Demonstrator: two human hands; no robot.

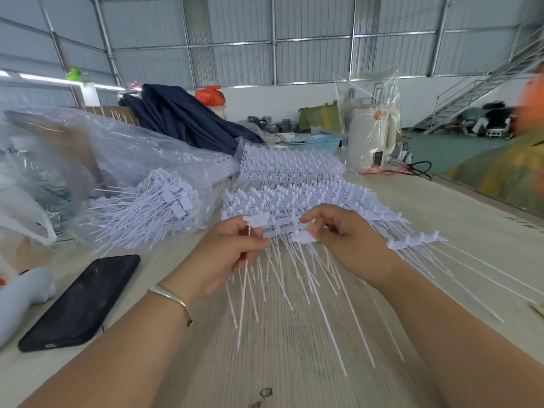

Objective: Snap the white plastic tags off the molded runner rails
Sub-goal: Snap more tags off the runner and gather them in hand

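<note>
The left hand (235, 251) pinches one white tag (255, 220) by its thin tail, the flat head standing above the fingertips. The right hand (341, 231) curls its fingers around the runner rail (281, 228), which lies between both hands, another tag head just under its thumb. Behind them, stacked rails (291, 178) sit on the wooden table (294, 348); loose tags (153, 207) fill a clear bag at left, near a black phone (82, 301).

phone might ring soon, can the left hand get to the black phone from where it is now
Probably yes, but not freely. The black phone lies in the open on the table, just left of the left hand, with nothing between. That hand grips a white tag, though, so it would have to drop it first.
</note>
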